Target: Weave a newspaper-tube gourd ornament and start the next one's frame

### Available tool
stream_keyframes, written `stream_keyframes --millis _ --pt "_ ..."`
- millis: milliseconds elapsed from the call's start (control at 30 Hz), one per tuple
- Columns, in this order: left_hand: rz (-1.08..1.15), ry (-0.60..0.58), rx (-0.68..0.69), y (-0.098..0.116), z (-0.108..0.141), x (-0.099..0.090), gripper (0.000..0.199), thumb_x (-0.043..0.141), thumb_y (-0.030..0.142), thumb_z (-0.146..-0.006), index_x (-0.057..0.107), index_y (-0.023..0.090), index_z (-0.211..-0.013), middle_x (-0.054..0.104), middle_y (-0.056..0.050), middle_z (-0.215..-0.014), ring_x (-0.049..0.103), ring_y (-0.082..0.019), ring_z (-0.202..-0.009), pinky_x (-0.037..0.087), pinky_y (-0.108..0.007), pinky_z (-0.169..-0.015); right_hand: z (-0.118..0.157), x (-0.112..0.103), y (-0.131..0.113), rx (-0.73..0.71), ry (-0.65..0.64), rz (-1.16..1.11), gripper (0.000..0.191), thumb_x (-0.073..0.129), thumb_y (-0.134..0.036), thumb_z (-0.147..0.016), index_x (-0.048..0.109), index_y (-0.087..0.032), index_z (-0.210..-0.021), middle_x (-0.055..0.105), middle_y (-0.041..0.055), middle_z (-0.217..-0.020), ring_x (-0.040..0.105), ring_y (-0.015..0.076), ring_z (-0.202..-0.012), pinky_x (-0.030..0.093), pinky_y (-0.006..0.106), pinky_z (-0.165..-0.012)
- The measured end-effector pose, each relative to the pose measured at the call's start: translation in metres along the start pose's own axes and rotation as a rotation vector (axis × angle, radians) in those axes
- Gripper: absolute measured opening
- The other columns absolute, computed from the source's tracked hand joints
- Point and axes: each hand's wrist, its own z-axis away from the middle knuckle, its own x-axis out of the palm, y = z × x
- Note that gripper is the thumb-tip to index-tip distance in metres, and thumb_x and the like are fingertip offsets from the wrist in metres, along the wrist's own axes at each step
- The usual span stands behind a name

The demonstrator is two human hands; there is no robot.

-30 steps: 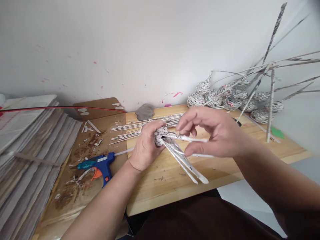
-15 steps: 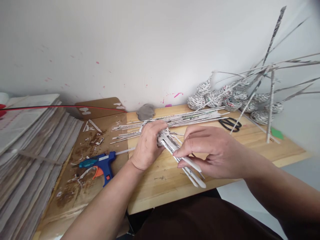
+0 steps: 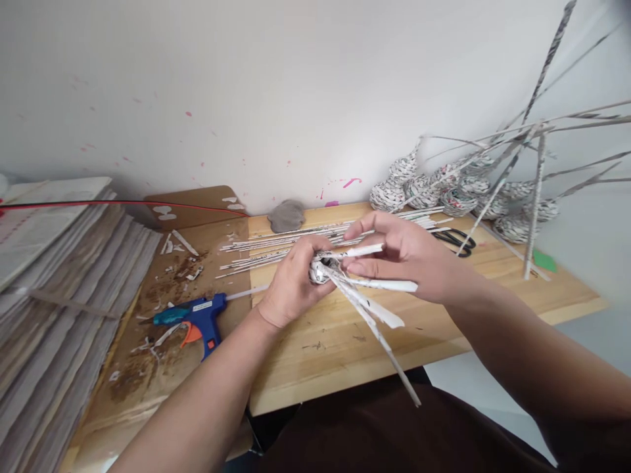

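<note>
My left hand [image 3: 296, 279] is wrapped round a small woven newspaper piece [image 3: 319, 270], whose hollow opening faces right. Several paper strips [image 3: 377, 312] fan out of it to the right and down toward the table's front edge. My right hand [image 3: 399, 256] is at the upper strips, thumb and fingers apart around one of them; whether it grips that strip is unclear. Behind both hands lies a bundle of thin rolled paper sticks [image 3: 256, 244].
A blue glue gun [image 3: 204, 318] lies on stained cardboard [image 3: 133, 384] with paper scraps. Stacked newspapers [image 3: 54, 282] stand at left. Black scissors [image 3: 453, 242], woven gourd shapes [image 3: 387, 196], long upright paper sticks [image 3: 535, 203] and a grey cloth [image 3: 286, 217] are at the back and right.
My right hand has moved up and its fingers have spread. The strips, earlier bunched together in it, now fan apart. The woven piece has turned so its opening shows.
</note>
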Motion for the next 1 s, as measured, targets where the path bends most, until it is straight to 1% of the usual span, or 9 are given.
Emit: stream_keyframes --millis 100,200,333,433,567,700,800,900,1000 --pt "0.038 -0.024 -0.084 0.003 0.0 0.0 0.039 0.07 0.02 -0.075 0.05 0.021 -0.109 0.065 -0.006 -0.105 0.063 -0.02 -0.093 0.051 -0.031 -0.078 0.001 -0.001 0.004 -0.106 -0.062 0.192 0.018 0.073 -0.029 -0.084 0.068 -0.016 -0.095 0.075 0.0052 -0.09 0.071 0.0172 -0.08 0.053 0.028 -0.07" --pt "0.077 -0.049 -0.147 0.004 -0.001 0.001 0.038 0.07 0.021 -0.073 0.049 0.021 -0.105 0.063 -0.003 -0.095 0.061 -0.018 -0.084 0.049 -0.029 -0.073 0.002 0.001 0.005 -0.278 0.034 0.383 0.017 0.073 -0.025 -0.083 0.074 -0.018 -0.099 0.075 0.006 -0.098 0.069 0.0182 -0.089 0.052 0.03 -0.079" --pt "0.088 -0.08 -0.176 0.004 -0.002 0.001 0.036 0.07 0.026 -0.075 0.049 0.021 -0.104 0.061 -0.001 -0.091 0.057 -0.016 -0.077 0.046 -0.027 -0.07 0.001 0.006 0.004 -0.4 0.081 0.429 0.018 0.074 -0.026 -0.083 0.076 -0.019 -0.1 0.076 0.0057 -0.096 0.069 0.0191 -0.093 0.051 0.033 -0.087" --pt "0.087 -0.082 -0.187 0.005 -0.002 0.0 0.035 0.07 0.026 -0.075 0.05 0.02 -0.103 0.061 -0.001 -0.091 0.057 -0.015 -0.077 0.045 -0.027 -0.069 -0.002 0.008 0.005 -0.35 0.135 0.359 0.014 0.075 -0.027 -0.083 0.077 -0.019 -0.094 0.076 0.0053 -0.094 0.07 0.019 -0.088 0.052 0.032 -0.083" --pt "0.127 -0.055 -0.226 0.006 -0.003 0.0 0.036 0.072 0.026 -0.073 0.052 0.02 -0.102 0.061 0.0 -0.088 0.055 -0.014 -0.074 0.044 -0.026 -0.068 -0.007 0.006 0.011 -0.159 0.269 0.176 0.016 0.079 -0.032 -0.077 0.074 -0.018 -0.083 0.076 0.004 -0.083 0.071 0.0191 -0.077 0.054 0.03 -0.069" --pt "0.182 -0.062 -0.271 0.007 -0.003 0.0 0.037 0.073 0.026 -0.072 0.052 0.02 -0.103 0.06 0.001 -0.086 0.053 -0.013 -0.071 0.043 -0.025 -0.067 -0.008 -0.003 0.012 -0.081 0.249 0.134 0.017 0.08 -0.034 -0.075 0.074 -0.019 -0.078 0.076 0.0029 -0.078 0.07 0.0185 -0.071 0.053 0.029 -0.063" --pt "0.22 -0.071 -0.29 0.008 -0.004 -0.001 0.034 0.072 0.025 -0.072 0.053 0.02 -0.1 0.057 0.003 -0.081 0.05 -0.012 -0.067 0.042 -0.025 -0.064 -0.004 -0.011 0.009 -0.117 0.148 0.312 0.01 0.074 -0.03 -0.081 0.075 -0.022 -0.086 0.078 0.0023 -0.085 0.071 0.0194 -0.076 0.052 0.03 -0.067" --pt "0.251 -0.076 -0.291 0.007 -0.005 -0.001 0.033 0.072 0.025 -0.072 0.053 0.02 -0.098 0.058 0.002 -0.08 0.05 -0.012 -0.066 0.042 -0.025 -0.063 0.0 -0.016 0.005 -0.27 0.031 0.677 0.015 0.064 -0.026 -0.09 0.076 -0.025 -0.098 0.078 0.0027 -0.092 0.069 0.021 -0.083 0.05 0.034 -0.075" --pt "0.251 -0.107 -0.285 0.005 -0.003 0.0 0.034 0.073 0.026 -0.071 0.053 0.02 -0.099 0.057 0.002 -0.081 0.049 -0.012 -0.067 0.042 -0.025 -0.063 0.003 -0.018 0.003 -0.415 -0.041 1.047 0.021 0.055 -0.018 -0.093 0.076 -0.022 -0.094 0.076 0.0057 -0.088 0.065 0.0232 -0.082 0.044 0.041 -0.083"
